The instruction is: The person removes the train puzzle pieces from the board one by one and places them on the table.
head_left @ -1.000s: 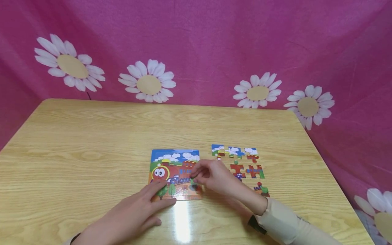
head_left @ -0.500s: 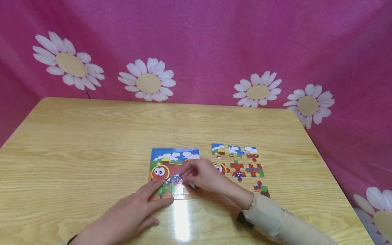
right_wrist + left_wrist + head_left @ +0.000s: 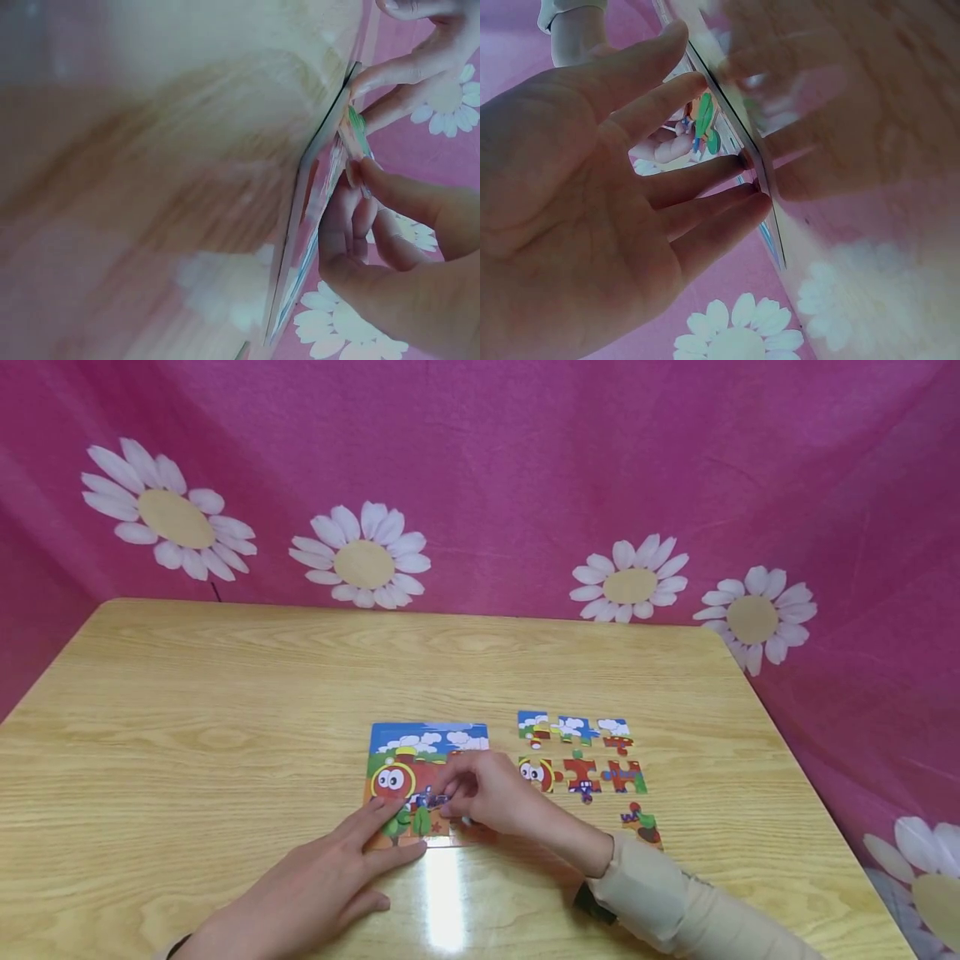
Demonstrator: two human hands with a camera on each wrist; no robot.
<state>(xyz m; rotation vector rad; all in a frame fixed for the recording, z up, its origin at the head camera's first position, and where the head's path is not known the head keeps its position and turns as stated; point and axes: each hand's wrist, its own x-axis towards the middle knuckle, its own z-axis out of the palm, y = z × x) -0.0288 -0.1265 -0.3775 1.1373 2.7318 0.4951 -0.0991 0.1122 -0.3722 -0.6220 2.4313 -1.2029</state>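
Observation:
A puzzle board (image 3: 429, 737) with a printed red train, its face showing big eyes, lies on the table. My left hand (image 3: 330, 870) rests along its lower left edge, fingers spread and fairly straight; the left wrist view shows the fingertips at the board's edge. Over the board's lower middle, my right hand (image 3: 497, 793) pinches a puzzle piece (image 3: 704, 114) between thumb and fingers. Green leaves and an orange patch show on this piece. In the right wrist view the piece is tilted, close over the board. My right hand hides the board's right part.
To the right lie several loose puzzle pieces: a row with clouds (image 3: 574, 730), a row of red train parts (image 3: 580, 773), and one lower piece (image 3: 643, 829) near my right sleeve (image 3: 660, 893). A pink cloth with daisies (image 3: 480, 485) hangs behind the wooden table (image 3: 247, 710).
My right hand has moved left across the board with the puzzle piece, from its right side to the lower middle. The left hand has stayed nearly still.

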